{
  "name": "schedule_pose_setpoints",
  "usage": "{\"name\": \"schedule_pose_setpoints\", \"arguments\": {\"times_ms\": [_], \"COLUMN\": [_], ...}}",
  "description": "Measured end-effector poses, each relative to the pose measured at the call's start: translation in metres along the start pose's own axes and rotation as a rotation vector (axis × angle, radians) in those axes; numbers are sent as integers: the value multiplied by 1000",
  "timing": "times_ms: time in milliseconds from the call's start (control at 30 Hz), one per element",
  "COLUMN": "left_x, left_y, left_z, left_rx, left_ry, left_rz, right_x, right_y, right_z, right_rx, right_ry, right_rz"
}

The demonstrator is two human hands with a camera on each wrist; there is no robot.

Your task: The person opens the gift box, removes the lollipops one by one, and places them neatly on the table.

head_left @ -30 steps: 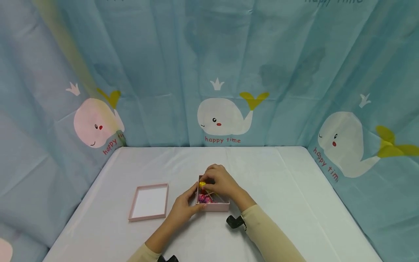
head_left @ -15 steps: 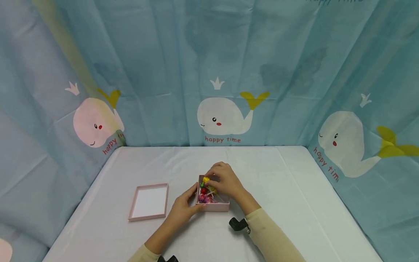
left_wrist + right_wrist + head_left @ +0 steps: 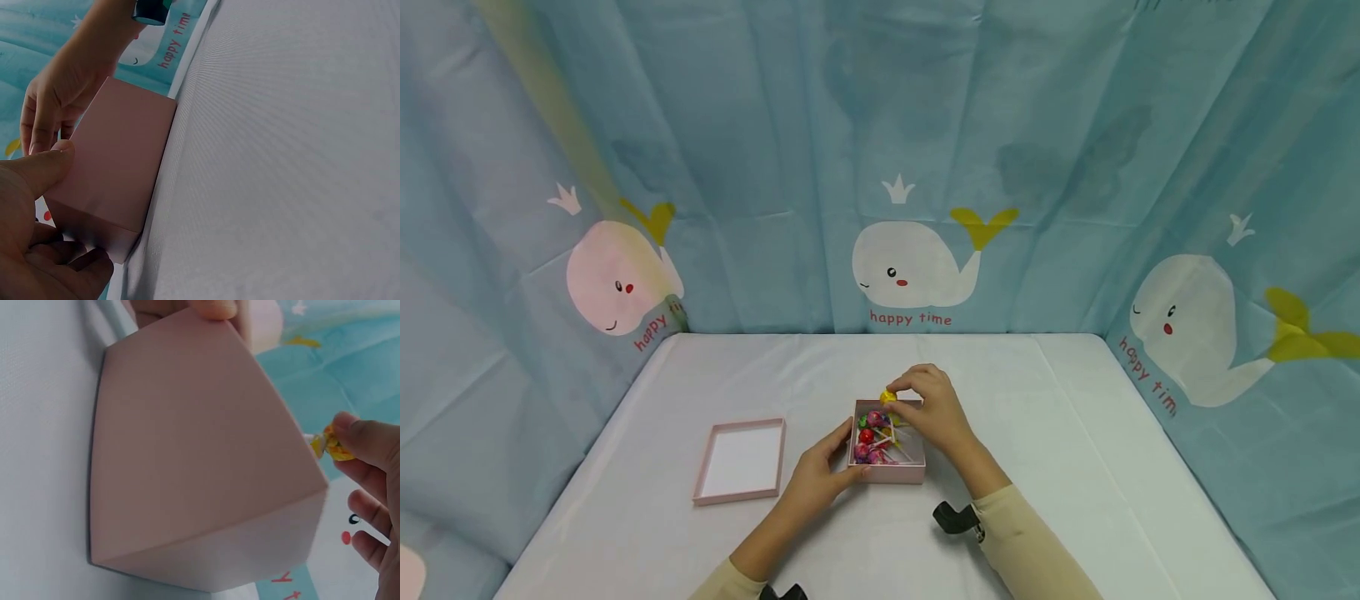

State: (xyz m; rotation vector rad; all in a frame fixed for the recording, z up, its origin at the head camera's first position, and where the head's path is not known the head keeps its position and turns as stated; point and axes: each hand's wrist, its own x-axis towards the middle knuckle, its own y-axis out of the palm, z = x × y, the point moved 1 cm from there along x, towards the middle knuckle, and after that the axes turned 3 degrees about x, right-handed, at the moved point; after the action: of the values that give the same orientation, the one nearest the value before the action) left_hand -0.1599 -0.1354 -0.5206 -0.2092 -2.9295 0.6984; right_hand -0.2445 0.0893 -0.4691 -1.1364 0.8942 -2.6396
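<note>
An open-topped pink box (image 3: 897,475) sits on the white table in the head view, holding several wrapped lollipops (image 3: 876,450) in pink, red, green and yellow. My left hand (image 3: 822,473) grips the box at its left front corner, thumb on the front wall and fingers along the left side, as the left wrist view also shows. Just above the box's back edge, my right hand (image 3: 934,408) pinches a yellow-wrapped lollipop (image 3: 337,445) between thumb and forefinger. Its head is raised above the rim; in the right wrist view the box wall hides the lower stick.
Left of the box lies a pink-rimmed lid (image 3: 745,462) with its white inside facing up. The white tablecloth (image 3: 1060,467) spreads around. A blue whale-print curtain (image 3: 760,208) surrounds the table at the back and sides.
My right hand has risen and moved back and right, lifting the yellow lollipop from among the others. The left hand keeps its hold on the box, which stays in place.
</note>
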Motion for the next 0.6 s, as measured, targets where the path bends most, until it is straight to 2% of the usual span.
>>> {"name": "schedule_pose_setpoints", "arguments": {"times_ms": [200,600], "left_x": [-1,-1], "left_y": [0,1], "left_z": [0,1], "left_rx": [0,11], "left_ry": [-3,4], "left_rz": [-3,-9], "right_x": [-3,-10], "right_y": [-10,-32], "right_z": [-2,-18], "right_rx": [26,67], "right_ry": [44,162], "right_rz": [-26,-19]}}
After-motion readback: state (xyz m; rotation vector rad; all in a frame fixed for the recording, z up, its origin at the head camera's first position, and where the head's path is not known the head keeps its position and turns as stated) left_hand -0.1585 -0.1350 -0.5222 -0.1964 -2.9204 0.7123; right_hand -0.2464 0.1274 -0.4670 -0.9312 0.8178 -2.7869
